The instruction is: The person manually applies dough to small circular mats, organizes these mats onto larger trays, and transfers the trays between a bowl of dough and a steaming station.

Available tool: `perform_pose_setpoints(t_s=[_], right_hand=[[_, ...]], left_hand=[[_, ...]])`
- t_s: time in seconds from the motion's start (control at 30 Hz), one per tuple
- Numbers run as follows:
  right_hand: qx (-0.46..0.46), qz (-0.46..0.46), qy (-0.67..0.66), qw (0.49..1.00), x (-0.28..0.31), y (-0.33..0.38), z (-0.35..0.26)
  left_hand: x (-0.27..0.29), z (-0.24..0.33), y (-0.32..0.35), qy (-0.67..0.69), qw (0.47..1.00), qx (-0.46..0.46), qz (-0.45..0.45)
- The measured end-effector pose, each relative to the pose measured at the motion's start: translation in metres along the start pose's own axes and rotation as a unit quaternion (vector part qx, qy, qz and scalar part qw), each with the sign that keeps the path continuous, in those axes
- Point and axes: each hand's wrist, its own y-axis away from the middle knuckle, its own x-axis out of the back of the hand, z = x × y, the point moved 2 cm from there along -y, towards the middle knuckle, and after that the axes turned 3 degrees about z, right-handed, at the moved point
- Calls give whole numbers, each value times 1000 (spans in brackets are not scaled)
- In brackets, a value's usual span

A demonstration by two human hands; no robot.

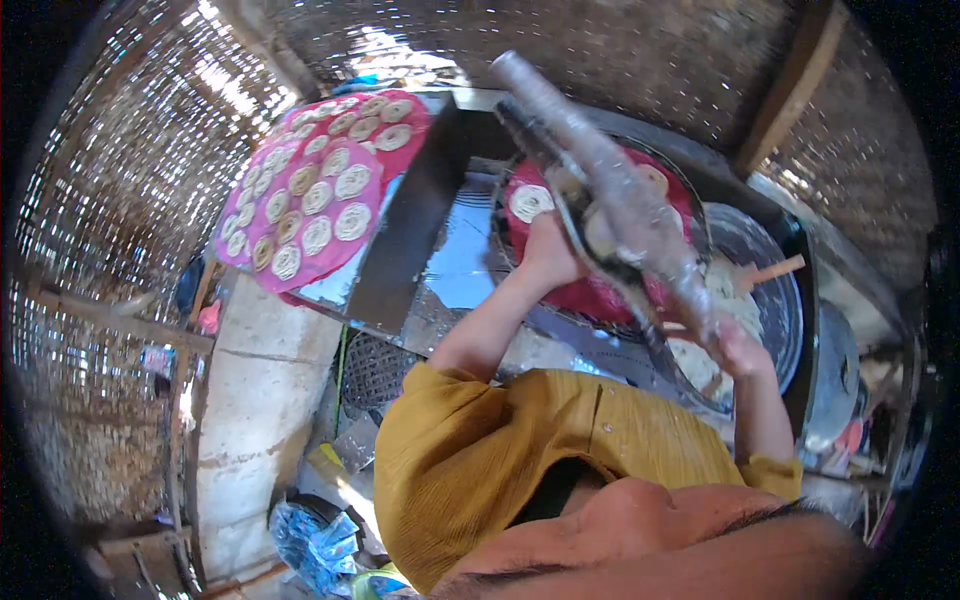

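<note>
A long wooden lever press slants across a round pink-covered tray (660, 165). My right hand (738, 350) is closed around the near end of its plastic-wrapped upper lever (630, 200). Beneath that lever runs a darker lower arm (628, 285), and a rounded part shows between the two. My left hand (552, 255) reaches to the press's left side, over the pink sheet. Its fingertips are hidden, so its grip is unclear. Just beyond it lies a flat white coil of thin strands (530, 204). Other coils on this tray are partly covered by the press.
Pink sheets (325, 262) with several pale coils lie at the left, beside a dark upright panel (405, 250). At the right stands a large basin (785, 300) with whitish dough (735, 300) and a wooden stick (778, 269). Woven walls surround the workplace.
</note>
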Motion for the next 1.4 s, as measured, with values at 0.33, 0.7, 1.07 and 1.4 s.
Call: perform_pose_setpoints(t_s=[0.33,0.7,1.07,1.4], right_hand=[[-76,-89,-196,973,-1,6,-12],[-113,-6,-159,981,45,13,-24],[-170,45,-41,984,87,-50,4],[-134,88,115,980,71,-43,-46]], left_hand=[[-1,62,-109,729,628,17,-271],[-52,9,-151,752,627,7,-203],[-48,-101,-158,766,631,125,1],[-29,-65,-156,789,612,53,-9]])
